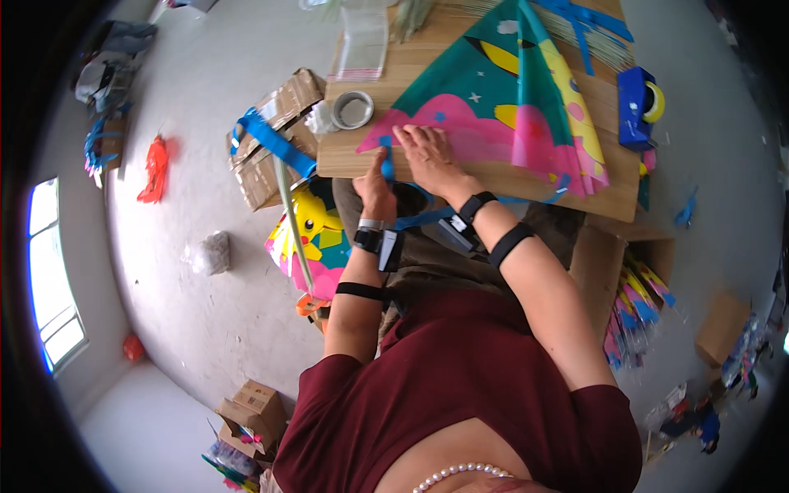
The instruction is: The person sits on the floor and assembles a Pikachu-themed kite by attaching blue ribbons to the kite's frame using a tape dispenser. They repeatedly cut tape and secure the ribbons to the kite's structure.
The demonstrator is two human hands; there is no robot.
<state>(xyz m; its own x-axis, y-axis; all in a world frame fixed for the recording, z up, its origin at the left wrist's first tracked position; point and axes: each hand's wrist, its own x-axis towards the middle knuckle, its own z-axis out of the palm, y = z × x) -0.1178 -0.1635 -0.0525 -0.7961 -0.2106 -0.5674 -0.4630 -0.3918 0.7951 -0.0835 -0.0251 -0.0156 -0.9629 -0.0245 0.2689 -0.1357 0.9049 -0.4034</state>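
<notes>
Small kite-making workshop, bare concrete floor (197,312), cardboard boxes (275,135) beside the wooden worktable (460,177), finished kites (637,308) stacked right of it

A short-sleeved maroon shirt (460,394), a pearl necklace (460,472), black bands on both forearms, and a wristwatch (369,238) on the left.

A kite (501,99) is spread on the desk (460,168); a tape roll (352,109) is set at its left, a tape dispenser (639,107) at its right, cardboard boxes (275,135) left of the desk
</notes>
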